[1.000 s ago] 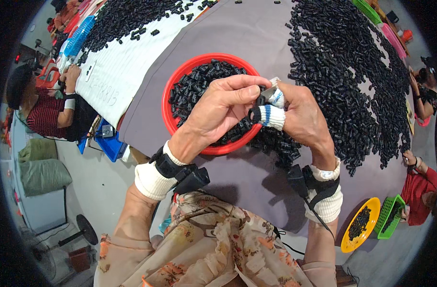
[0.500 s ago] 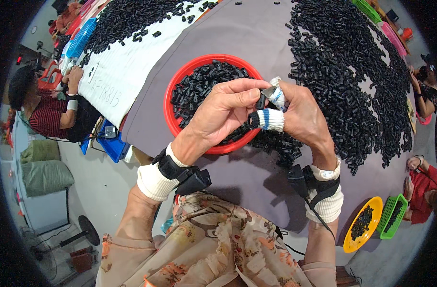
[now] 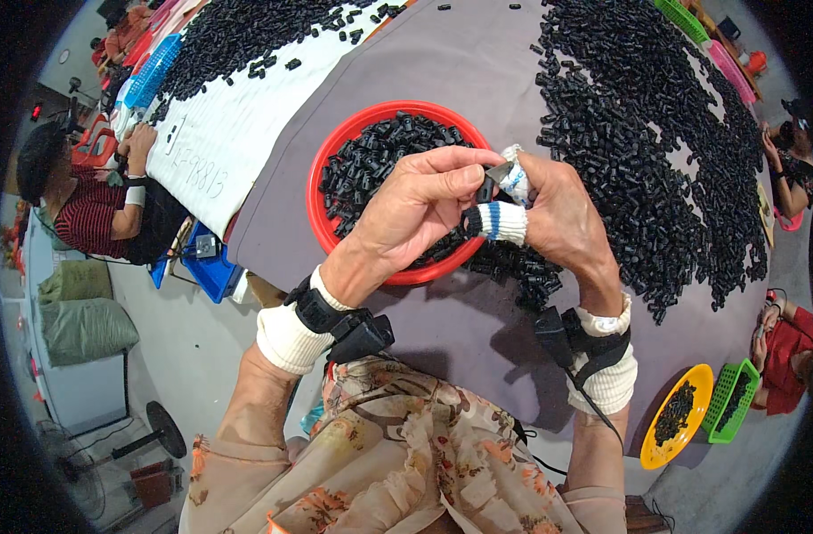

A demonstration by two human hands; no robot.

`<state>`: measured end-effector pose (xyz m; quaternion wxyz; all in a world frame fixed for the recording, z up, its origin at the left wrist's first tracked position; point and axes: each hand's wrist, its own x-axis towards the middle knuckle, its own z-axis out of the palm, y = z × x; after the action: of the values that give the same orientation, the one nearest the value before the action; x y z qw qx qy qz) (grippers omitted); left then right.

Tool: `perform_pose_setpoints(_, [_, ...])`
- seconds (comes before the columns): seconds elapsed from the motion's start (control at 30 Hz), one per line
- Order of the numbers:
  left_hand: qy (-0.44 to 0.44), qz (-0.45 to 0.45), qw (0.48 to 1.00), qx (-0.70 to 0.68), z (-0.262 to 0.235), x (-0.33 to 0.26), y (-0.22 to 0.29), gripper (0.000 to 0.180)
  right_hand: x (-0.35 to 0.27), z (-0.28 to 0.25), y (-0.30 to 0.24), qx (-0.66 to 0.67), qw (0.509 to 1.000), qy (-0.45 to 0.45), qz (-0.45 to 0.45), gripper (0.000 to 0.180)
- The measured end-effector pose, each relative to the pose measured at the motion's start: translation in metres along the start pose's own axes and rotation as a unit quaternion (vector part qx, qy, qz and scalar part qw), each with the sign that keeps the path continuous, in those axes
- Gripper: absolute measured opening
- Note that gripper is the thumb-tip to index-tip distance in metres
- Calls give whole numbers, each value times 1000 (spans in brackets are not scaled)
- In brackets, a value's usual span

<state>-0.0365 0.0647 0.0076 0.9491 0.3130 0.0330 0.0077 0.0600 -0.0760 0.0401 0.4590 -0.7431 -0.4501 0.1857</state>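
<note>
Above the right part of a red basin [image 3: 318,214], my two hands meet. Between fingertips and thumb, my left hand [image 3: 415,200] pinches a small black cylindrical part [image 3: 485,190]. A small knife [image 3: 501,168] is gripped in my right hand [image 3: 568,209], its short metal blade lying against the part. White wrapping with blue marks [image 3: 517,182] covers what appears to be its handle. My right thumb wears a white knit sleeve with blue stripes [image 3: 502,222] and a black tip. Many similar black parts [image 3: 371,169] fill the basin, partly hidden by my left hand.
A large spread of black parts [image 3: 638,169] covers the grey tabletop [image 3: 433,67] to the right. More lie on a white cloth [image 3: 193,160] at left. A yellow plate [image 3: 655,456] and green basket [image 3: 719,427] stand lower right. Other people sit on both sides.
My hands stay almost still, with the blade and the black part in nearly the same place. At the right edge, the hands of the person in red have shifted slightly.
</note>
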Motion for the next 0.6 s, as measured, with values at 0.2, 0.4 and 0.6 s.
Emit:
perform_pose_setpoints(0.2, [-17, 2, 999, 28, -6, 2, -2, 26, 0, 1, 3, -16, 1000, 0, -12, 36])
perform_pose_setpoints(0.4, [28, 7, 998, 60, -4, -1, 0, 22, 1, 3, 1, -10, 1000, -7, -8, 36])
perform_pose_setpoints(0.6, [-13, 6, 1000, -4, 0, -2, 0, 22, 0, 3, 3, 48, 999, -6, 5, 32])
